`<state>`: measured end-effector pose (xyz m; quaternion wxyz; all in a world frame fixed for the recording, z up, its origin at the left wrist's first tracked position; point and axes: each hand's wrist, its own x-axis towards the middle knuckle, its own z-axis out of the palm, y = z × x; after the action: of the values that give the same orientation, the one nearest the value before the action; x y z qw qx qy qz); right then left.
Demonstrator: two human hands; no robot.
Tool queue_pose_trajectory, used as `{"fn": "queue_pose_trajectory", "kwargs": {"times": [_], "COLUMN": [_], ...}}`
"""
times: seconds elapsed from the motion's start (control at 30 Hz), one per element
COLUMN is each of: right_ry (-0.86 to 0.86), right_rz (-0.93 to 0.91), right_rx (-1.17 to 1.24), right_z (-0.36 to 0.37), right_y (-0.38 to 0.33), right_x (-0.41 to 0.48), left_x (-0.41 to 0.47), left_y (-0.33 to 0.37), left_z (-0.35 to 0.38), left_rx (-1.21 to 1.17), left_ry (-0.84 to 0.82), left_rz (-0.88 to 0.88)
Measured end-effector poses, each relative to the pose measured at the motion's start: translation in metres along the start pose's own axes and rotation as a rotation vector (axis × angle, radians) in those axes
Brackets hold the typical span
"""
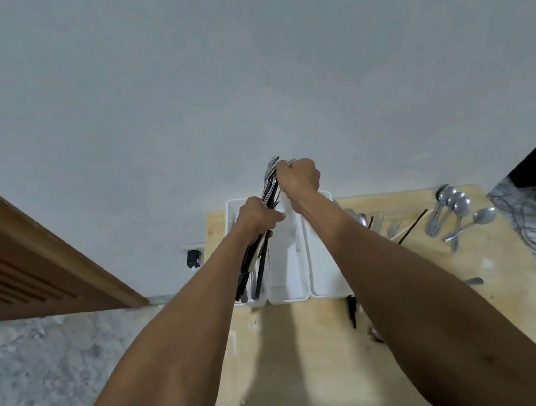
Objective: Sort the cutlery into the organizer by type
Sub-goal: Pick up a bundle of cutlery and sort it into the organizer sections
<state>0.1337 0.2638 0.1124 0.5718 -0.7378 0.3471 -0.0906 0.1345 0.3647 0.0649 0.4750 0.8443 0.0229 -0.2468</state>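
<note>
A white organizer (pixel 287 267) with three long compartments stands at the far edge of a pale wooden bench (pixel 312 364), against a light wall (pixel 245 72). Above its leftmost compartment the person's left hand (pixel 256 217) is closed in a fist around a bundle of cutlery (pixel 267 191) with dark handles; the handles slope down into that compartment while the metal tips point up past the organizer's far rim. The right hand (pixel 298 176) is above the organizer's far end, its fingers pinched on the upper tips of the same bundle. What exactly it grips there cannot be told. The middle compartment looks mostly bare, and the right one is partly hidden by the right forearm. To the right of the organizer, on the bench, lie loose forks (pixel 381 223), a pair of chopsticks (pixel 411 225) and, further right, a cluster of spoons (pixel 453 201). Just in front of the organizer's near right corner lies a black-handled piece (pixel 352 310).
</note>
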Motion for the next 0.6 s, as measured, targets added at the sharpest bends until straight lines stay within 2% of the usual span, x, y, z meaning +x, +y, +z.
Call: {"fn": "queue_pose_trajectory", "kwargs": {"times": [0.23,0.37,0.47,0.6], "right_ry": [0.105,0.19,0.147,-0.042], "right_rz": [0.073,0.101,0.139,0.208], "right_rx": [0.129,0.17,0.079,-0.185], "right_z": [-0.016,-0.033,-0.029,0.001], "right_y": [-0.002,0.003,0.027,0.079], "right_x": [0.015,0.038,0.046,0.035], "left_x": [-0.006,-0.01,-0.005,-0.003], "left_y": [-0.014,-0.035,-0.046,-0.048], "left_z": [-0.003,-0.01,-0.015,-0.016], "left_rx": [0.102,0.083,0.062,0.12], "left_ry": [0.015,0.071,0.102,0.121], "left_rz": [-0.005,-0.021,-0.057,-0.06]}}
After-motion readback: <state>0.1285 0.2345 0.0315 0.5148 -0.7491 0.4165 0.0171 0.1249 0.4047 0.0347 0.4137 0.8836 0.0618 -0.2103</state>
